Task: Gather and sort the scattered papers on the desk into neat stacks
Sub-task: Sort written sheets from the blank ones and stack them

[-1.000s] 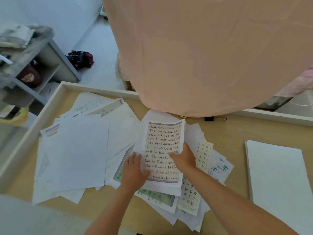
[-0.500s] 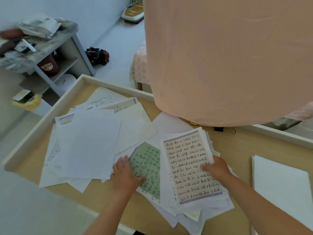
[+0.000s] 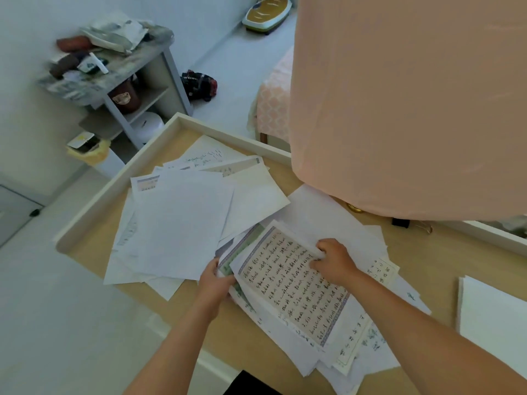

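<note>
Left hand [image 3: 214, 284]: fingers curled round the left edge of the green-bordered sheet [image 3: 247, 244], thumb on top, so it's pinching that edge.
Right hand [image 3: 334, 262]: fingers bent over the far edge of the handwritten sheet [image 3: 293, 289], gripping it.
Where the papers are: the handwritten sheet lies on top of a fanned bunch mid-desk, between the loose heap [image 3: 179, 223] on the left and the neat stack [image 3: 497, 320] on the right.
Risk 1: only the top couple of sheets are actually gripped, so if they get lifted, the ones underneath could slide and fan out worse.
Risk 2: the bottom of the bunch sits right at the near edge of the desk [image 3: 456, 252]. Honestly can't tell if it's overhanging, but a tug toward the body could drop sheets on the floor.
Risk 3: the loose heap touches the bunch, so dragging one could pull the other along.
Risk 4: the peach cloth [image 3: 399, 95] hangs over the far corner and hides paper there, which is easy to miss.
Count, hands: two, both on paper.
Count, tidy stacks: one.
Count, messy piles: two.
Count, binder clip [image 3: 400, 222]: one.
Count, single sheets: too overlapped to count.
</note>
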`<action>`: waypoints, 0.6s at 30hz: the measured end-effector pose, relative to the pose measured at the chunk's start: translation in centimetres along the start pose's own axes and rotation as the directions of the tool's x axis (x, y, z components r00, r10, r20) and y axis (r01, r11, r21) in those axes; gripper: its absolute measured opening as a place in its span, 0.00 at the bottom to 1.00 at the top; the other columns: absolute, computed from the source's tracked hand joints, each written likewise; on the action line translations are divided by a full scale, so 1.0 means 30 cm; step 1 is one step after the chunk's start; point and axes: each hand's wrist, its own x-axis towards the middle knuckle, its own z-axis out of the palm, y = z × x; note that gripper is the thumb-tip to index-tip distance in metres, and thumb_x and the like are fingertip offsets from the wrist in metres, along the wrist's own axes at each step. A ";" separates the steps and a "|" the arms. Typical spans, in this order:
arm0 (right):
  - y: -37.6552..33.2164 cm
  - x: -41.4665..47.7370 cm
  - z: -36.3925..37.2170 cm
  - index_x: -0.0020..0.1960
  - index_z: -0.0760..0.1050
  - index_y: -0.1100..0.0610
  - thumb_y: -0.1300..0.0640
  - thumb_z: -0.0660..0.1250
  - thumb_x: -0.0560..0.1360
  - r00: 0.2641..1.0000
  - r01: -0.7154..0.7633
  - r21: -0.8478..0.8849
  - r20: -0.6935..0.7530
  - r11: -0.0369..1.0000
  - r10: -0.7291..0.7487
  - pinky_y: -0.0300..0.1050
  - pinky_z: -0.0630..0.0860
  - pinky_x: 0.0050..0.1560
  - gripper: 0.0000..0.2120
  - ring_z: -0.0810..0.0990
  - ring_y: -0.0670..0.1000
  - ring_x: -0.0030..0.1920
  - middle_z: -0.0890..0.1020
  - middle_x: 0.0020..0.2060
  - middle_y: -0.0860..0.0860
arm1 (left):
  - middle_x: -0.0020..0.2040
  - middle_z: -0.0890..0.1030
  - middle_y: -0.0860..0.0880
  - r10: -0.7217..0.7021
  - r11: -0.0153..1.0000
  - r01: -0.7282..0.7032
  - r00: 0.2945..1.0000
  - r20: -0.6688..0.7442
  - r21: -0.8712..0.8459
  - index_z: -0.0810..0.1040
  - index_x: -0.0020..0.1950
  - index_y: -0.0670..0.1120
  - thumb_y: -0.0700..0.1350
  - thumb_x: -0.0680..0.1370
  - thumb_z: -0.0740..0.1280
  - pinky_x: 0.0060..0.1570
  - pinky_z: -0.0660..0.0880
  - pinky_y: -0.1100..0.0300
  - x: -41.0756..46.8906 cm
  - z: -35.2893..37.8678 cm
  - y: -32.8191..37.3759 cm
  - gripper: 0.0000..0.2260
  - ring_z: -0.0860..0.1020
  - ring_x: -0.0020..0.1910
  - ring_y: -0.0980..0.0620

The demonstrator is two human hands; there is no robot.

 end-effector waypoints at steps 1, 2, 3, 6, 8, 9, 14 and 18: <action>-0.010 -0.002 0.007 0.45 0.78 0.53 0.55 0.76 0.71 1.000 -0.014 0.027 0.014 1.000 0.014 0.47 0.80 0.41 0.08 0.81 0.52 0.45 0.78 0.51 0.52 | 0.54 0.83 0.43 -0.029 0.992 0.033 0.999 0.029 -0.119 0.74 0.62 0.47 0.33 0.74 0.72 0.47 0.82 0.45 0.001 -0.014 0.000 0.19 0.84 0.49 0.42; -0.020 -0.006 0.013 0.45 0.78 0.54 0.56 0.75 0.71 0.999 -0.026 0.049 0.036 0.998 0.024 0.46 0.80 0.36 0.07 0.81 0.51 0.40 0.80 0.47 0.53 | 0.56 0.83 0.41 -0.065 0.970 0.073 0.997 0.043 -0.233 0.73 0.64 0.46 0.32 0.74 0.72 0.50 0.81 0.42 0.004 -0.025 -0.001 0.21 0.83 0.51 0.40; -0.028 -0.013 0.016 0.46 0.78 0.55 0.56 0.75 0.72 0.998 -0.036 0.069 0.062 0.997 0.031 0.46 0.80 0.35 0.06 0.81 0.51 0.38 0.81 0.44 0.54 | 0.57 0.82 0.39 -0.100 0.932 0.113 0.993 0.056 -0.343 0.72 0.65 0.44 0.32 0.73 0.72 0.52 0.80 0.40 0.008 -0.033 -0.006 0.23 0.83 0.53 0.38; -0.022 -0.042 0.017 0.52 0.79 0.54 0.57 0.72 0.75 0.990 -0.088 0.146 0.119 0.985 0.071 0.51 0.83 0.45 0.07 0.84 0.53 0.45 0.84 0.46 0.52 | 0.57 0.82 0.37 -0.145 0.855 0.184 0.982 0.117 -0.485 0.72 0.66 0.42 0.33 0.76 0.69 0.49 0.81 0.42 0.000 -0.015 -0.015 0.20 0.82 0.54 0.38; 0.004 -0.065 0.015 0.53 0.79 0.54 0.57 0.72 0.76 0.988 -0.121 0.175 0.119 0.977 0.101 0.50 0.83 0.44 0.07 0.83 0.53 0.45 0.84 0.46 0.53 | 0.57 0.83 0.39 -0.157 0.867 0.202 0.978 0.136 -0.456 0.76 0.62 0.43 0.34 0.79 0.64 0.47 0.80 0.44 -0.035 0.015 -0.006 0.12 0.82 0.53 0.40; 0.022 -0.078 0.012 0.53 0.79 0.54 0.57 0.72 0.75 0.987 -0.136 0.190 0.106 0.972 0.117 0.48 0.82 0.41 0.07 0.83 0.53 0.44 0.84 0.46 0.55 | 0.56 0.83 0.40 -0.156 0.887 0.192 0.981 0.119 -0.420 0.77 0.61 0.43 0.36 0.81 0.64 0.48 0.80 0.44 -0.040 0.027 -0.011 0.10 0.82 0.53 0.41; 0.085 -0.147 -0.030 0.55 0.80 0.57 0.58 0.74 0.74 0.972 -0.205 0.394 -0.024 0.896 0.233 0.42 0.77 0.34 0.10 0.82 0.54 0.42 0.84 0.45 0.54 | 0.51 0.85 0.44 -0.128 0.985 0.121 0.990 -0.050 -0.124 0.78 0.58 0.45 0.57 0.81 0.61 0.50 0.81 0.44 -0.049 0.072 -0.015 0.18 0.83 0.50 0.43; 0.101 -0.190 -0.010 0.60 0.77 0.56 0.58 0.71 0.77 0.970 -0.227 0.415 0.014 0.881 0.243 0.40 0.75 0.38 0.13 0.81 0.52 0.47 0.83 0.48 0.51 | 0.54 0.83 0.48 -0.083 0.996 0.080 0.994 0.076 0.042 0.74 0.60 0.49 0.59 0.77 0.69 0.51 0.80 0.47 -0.057 0.127 -0.008 0.18 0.81 0.53 0.46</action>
